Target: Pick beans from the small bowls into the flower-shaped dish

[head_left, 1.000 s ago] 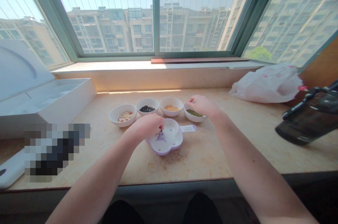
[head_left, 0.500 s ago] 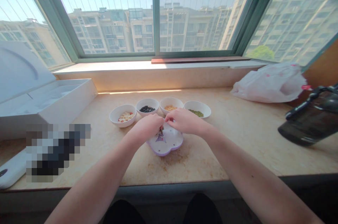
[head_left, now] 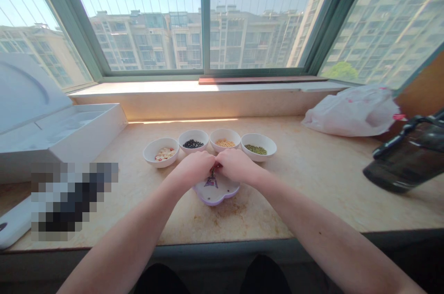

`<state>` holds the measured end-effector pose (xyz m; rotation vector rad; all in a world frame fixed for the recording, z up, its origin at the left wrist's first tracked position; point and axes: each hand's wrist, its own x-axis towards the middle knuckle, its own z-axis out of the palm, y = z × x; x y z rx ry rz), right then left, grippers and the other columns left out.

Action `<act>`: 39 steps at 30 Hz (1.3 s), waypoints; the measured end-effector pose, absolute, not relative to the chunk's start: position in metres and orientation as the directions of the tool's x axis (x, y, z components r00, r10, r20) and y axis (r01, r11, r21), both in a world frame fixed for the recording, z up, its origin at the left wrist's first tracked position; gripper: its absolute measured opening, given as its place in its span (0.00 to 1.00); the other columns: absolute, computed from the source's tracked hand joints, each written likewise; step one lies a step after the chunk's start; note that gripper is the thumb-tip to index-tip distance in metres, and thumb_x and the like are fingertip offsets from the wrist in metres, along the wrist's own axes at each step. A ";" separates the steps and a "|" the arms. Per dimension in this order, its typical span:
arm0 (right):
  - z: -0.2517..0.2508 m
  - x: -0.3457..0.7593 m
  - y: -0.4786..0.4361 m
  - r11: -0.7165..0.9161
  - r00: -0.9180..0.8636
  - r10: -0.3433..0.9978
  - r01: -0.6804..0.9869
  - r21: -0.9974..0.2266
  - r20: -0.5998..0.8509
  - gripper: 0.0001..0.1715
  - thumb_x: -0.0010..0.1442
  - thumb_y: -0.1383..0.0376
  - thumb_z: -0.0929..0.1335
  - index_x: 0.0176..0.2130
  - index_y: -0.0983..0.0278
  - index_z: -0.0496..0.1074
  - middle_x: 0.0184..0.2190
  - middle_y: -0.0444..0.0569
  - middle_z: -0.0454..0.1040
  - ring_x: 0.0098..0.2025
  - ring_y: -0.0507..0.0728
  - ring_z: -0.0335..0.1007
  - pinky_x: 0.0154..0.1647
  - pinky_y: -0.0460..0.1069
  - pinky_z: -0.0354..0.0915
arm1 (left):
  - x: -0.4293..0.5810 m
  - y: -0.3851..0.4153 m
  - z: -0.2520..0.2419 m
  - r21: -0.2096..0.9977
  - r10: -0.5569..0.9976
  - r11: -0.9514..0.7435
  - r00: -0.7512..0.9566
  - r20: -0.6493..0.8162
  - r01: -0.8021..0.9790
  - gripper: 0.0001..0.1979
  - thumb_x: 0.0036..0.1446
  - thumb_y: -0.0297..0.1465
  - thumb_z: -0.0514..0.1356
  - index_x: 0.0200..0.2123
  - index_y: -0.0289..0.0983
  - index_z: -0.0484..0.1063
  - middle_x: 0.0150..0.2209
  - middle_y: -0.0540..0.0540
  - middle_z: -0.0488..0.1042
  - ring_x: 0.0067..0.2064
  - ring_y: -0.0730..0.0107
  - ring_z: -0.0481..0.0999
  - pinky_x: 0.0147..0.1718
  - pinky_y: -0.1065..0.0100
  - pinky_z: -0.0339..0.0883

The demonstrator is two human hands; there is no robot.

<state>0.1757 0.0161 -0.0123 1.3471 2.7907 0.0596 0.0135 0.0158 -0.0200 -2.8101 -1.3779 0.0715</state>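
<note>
My left hand [head_left: 197,167] and my right hand [head_left: 237,164] meet over the far part of a white, purple-rimmed plate [head_left: 222,188] with a cartoon figure printed on it. Both hands are closed, fingertips pinched together. A small dark reddish bit shows between them, too small to name. Just beyond stand white bowls: one of pale slices with red bits [head_left: 165,154], one of black beans [head_left: 193,143], one of yellow grains [head_left: 225,143], and one of green beans [head_left: 255,150]. A few dark specks lie on the plate.
To the left are an open white box [head_left: 86,132] and a pixelated object with a white handle [head_left: 15,224]. A dark jug [head_left: 398,169] and a tied white plastic bag [head_left: 350,111] stand at the right. Windows rise behind the sill.
My right hand has moved slightly down and left, closing in against the left fingertips. The bowl of green beans now shows more fully. My left hand has barely moved.
</note>
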 end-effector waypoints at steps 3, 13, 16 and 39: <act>-0.013 0.173 0.015 0.589 -0.589 0.808 0.806 0.060 -0.011 0.17 0.65 0.64 0.64 0.39 0.65 0.82 0.40 0.57 0.83 0.43 0.65 0.80 0.37 0.52 0.68 | 0.017 0.012 -0.017 -0.033 0.807 -0.591 0.590 -0.035 0.806 0.10 0.54 0.22 0.57 0.33 0.32 0.79 0.33 0.36 0.80 0.35 0.58 0.78 0.34 0.64 0.68; -0.007 0.171 0.009 0.569 -0.569 0.822 0.822 -0.004 -0.018 0.16 0.66 0.65 0.64 0.40 0.64 0.83 0.39 0.56 0.82 0.43 0.64 0.77 0.39 0.51 0.65 | -0.007 0.025 0.013 0.160 0.889 -0.448 0.418 0.189 0.880 0.10 0.56 0.28 0.55 0.25 0.36 0.74 0.27 0.45 0.75 0.29 0.68 0.70 0.28 0.67 0.54; -0.006 0.170 0.008 0.585 -0.585 0.811 0.811 0.005 -0.030 0.17 0.67 0.64 0.64 0.42 0.63 0.82 0.42 0.56 0.82 0.45 0.64 0.77 0.40 0.51 0.65 | -0.018 0.038 0.012 0.194 0.935 -0.307 0.256 0.246 0.932 0.11 0.56 0.28 0.54 0.24 0.36 0.73 0.26 0.44 0.74 0.28 0.68 0.68 0.29 0.66 0.52; 0.002 0.193 0.018 0.551 -0.542 0.833 0.791 -0.266 0.114 0.15 0.74 0.61 0.56 0.46 0.63 0.69 0.43 0.53 0.80 0.44 0.58 0.75 0.39 0.49 0.60 | -0.023 0.047 0.008 0.175 0.939 -0.280 0.232 0.255 0.944 0.15 0.63 0.29 0.50 0.31 0.37 0.76 0.34 0.42 0.79 0.34 0.64 0.74 0.32 0.67 0.58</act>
